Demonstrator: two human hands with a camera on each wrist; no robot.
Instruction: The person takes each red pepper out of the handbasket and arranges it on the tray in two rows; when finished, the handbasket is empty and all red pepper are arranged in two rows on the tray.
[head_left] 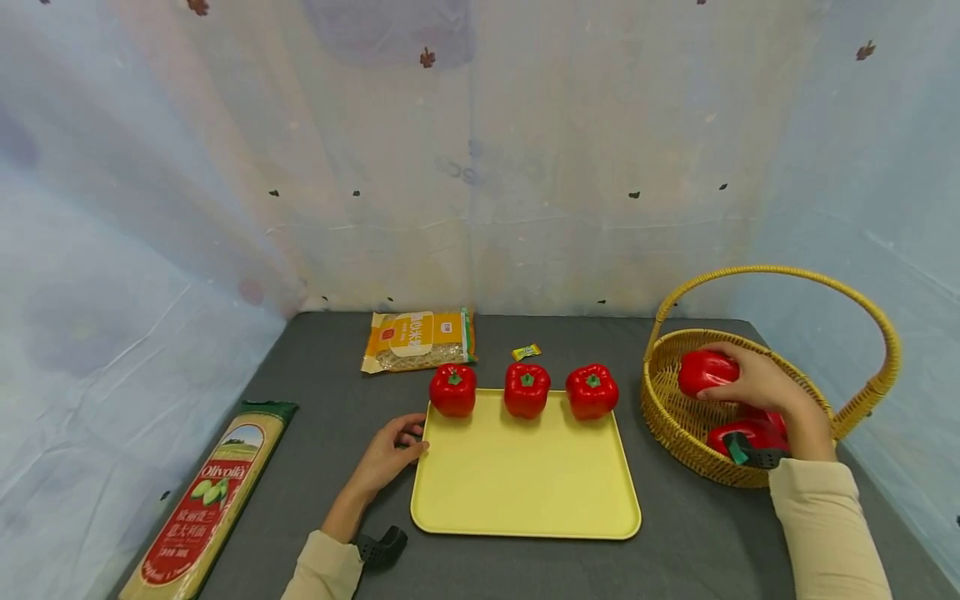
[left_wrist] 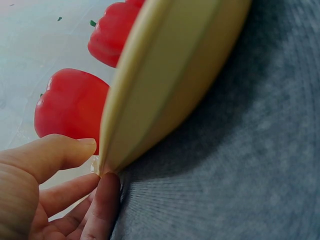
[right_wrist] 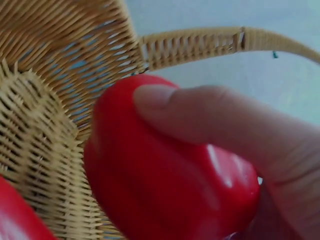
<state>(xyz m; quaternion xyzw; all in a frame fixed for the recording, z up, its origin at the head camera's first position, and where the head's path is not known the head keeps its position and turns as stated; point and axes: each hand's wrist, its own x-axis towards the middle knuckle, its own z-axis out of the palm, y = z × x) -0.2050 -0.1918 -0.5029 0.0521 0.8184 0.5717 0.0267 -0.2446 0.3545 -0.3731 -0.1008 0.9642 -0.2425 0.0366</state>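
Observation:
My right hand (head_left: 757, 379) grips a red bell pepper (head_left: 701, 372) inside the yellow wicker basket (head_left: 678, 437). In the right wrist view the thumb lies across that pepper (right_wrist: 150, 170). More red peppers (head_left: 750, 433) lie lower in the basket, partly hidden by the wrist. At the left edge of a yellow tray (head_left: 525, 483), my left hand (head_left: 390, 454) pinches the rim; the left wrist view has thumb and fingers at the tray's edge (left_wrist: 165, 75). Three red bell peppers (head_left: 527, 390) stand in a row along the tray's far side, green stems up.
The basket's tall handle (head_left: 780, 269) arches over the right side. A spaghetti pack (head_left: 210, 500) lies at the left of the grey table. Behind the tray are an orange grain bag (head_left: 420, 340) and a small yellow-green packet (head_left: 526, 352). Patterned cloth hangs behind.

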